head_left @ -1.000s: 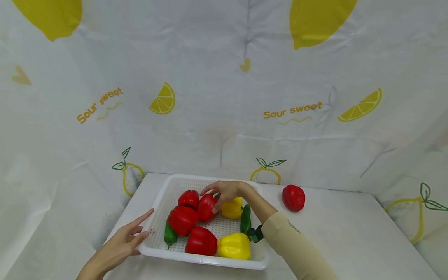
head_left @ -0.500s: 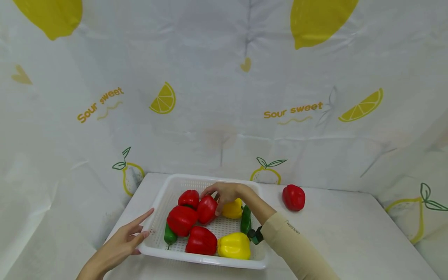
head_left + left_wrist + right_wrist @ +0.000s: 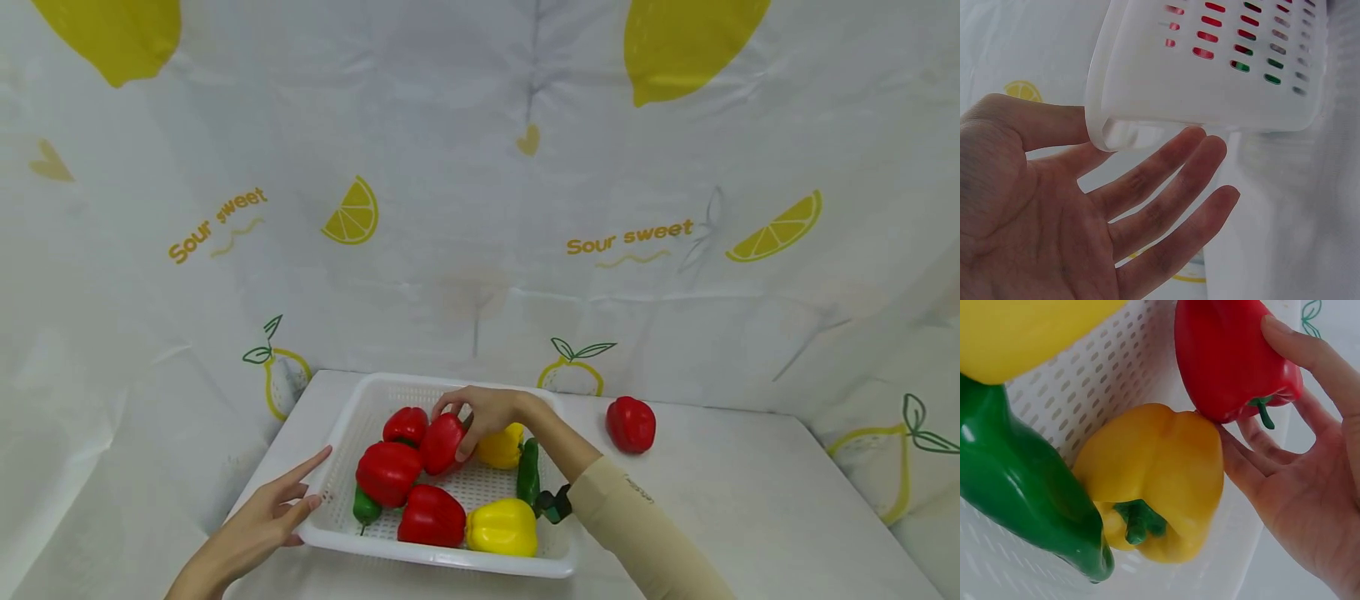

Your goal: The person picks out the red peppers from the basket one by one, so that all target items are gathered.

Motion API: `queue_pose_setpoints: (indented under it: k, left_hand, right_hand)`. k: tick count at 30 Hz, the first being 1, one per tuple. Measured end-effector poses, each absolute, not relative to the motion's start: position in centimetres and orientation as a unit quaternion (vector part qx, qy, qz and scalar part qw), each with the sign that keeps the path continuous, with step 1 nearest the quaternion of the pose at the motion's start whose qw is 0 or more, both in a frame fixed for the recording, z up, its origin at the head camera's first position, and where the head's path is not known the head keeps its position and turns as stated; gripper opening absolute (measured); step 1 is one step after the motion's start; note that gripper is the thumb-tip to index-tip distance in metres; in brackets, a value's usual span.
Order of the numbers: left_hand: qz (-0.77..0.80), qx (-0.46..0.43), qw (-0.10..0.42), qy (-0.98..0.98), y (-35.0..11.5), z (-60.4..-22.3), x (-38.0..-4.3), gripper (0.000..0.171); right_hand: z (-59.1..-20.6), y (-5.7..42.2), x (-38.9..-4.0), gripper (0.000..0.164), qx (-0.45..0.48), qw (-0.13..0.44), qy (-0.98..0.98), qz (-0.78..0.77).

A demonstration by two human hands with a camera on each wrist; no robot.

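Pinching a red pepper [image 3: 1229,356], the right grip [image 3: 483,408] is spreading thumb and fingers just its width apart, over smooth, glossy sides. That pepper is being held inside the white plastic basket [image 3: 442,557], towards the back, its long axis slanting and its stem [image 3: 1265,414] pointing towards the palm! Just beside it, a blocky yellow pepper [image 3: 1154,462] is shining; a tapering green pepper [image 3: 1029,487] is lying against that one. Over at the basket's slotted side, the left grip [image 3: 258,518] is touching the rim, fingers straight and apart.
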State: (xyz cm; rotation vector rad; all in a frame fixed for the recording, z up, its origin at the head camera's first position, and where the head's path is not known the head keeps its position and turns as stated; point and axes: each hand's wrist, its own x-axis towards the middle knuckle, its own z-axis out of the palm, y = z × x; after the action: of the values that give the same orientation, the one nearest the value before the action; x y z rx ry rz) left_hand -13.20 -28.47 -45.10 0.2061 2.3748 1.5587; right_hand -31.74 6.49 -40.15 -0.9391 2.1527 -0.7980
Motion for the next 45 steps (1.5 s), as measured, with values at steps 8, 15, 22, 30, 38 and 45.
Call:
queue_pose_setpoints:
  k: [8,15,22,30,38,45]
  left_hand:
    - [0.539,0.077,0.146,0.826,-28.4,-45.1,-13.3,0.075]
    - [0.532,0.073,0.143,0.832,-28.3,-45.3,-13.5,0.074]
    - [0.533,0.073,0.143,0.831,-28.5,-45.4,-13.4,0.073]
    - [0.53,0.07,0.144,0.833,-28.5,-45.3,-13.5,0.074]
    - [0.531,0.073,0.143,0.832,-28.6,-45.2,-13.5,0.074]
    - [0.531,0.074,0.144,0.832,-28.6,-45.3,-13.5,0.074]
  right_hand:
    - [-39.2,7.6,-32.0,0.06,-0.386,0.33,0.787,-0.351]
    - [-38.2,9.1,-31.8,0.064,-0.374,0.336,0.771,-0.392]
    - [-36.9,10.6,-31.7,0.07,-0.378,0.328,0.76,-0.416]
    - [-35.8,12.2,-31.5,0.064,-0.366,0.289,0.775,-0.427]
    - [-35.0,13.6,-30.8,0.061,-0.349,0.245,0.789,-0.443]
    - [-34.3,14.9,-29.8,0.061,-0.354,0.215,0.782,-0.466]
